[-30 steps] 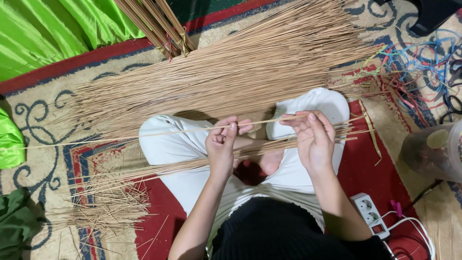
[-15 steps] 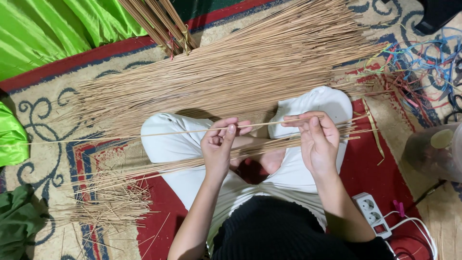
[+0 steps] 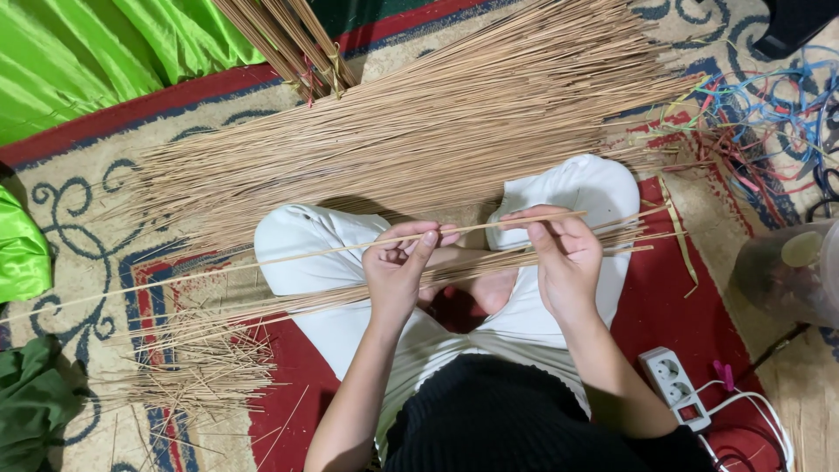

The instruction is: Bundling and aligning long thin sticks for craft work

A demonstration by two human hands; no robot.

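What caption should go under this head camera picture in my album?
Sitting cross-legged on a patterned rug, both hands, left hand and right hand, pinch one thin stick before a big pile of sticks.

A home floor used as a craft spot: a patterned rug (image 3: 79,253), heaps of thin sticks (image 3: 419,131), green cloth (image 3: 79,61) and a power strip (image 3: 673,389).

Left hand (image 3: 398,271) shifted left along stick (image 3: 350,249).

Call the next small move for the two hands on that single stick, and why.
Probably draw the thin stick further to the person's right. The left hand and right hand both pinch it near its right end, while its long free end trails far left over the carpet, away from the stick pile.
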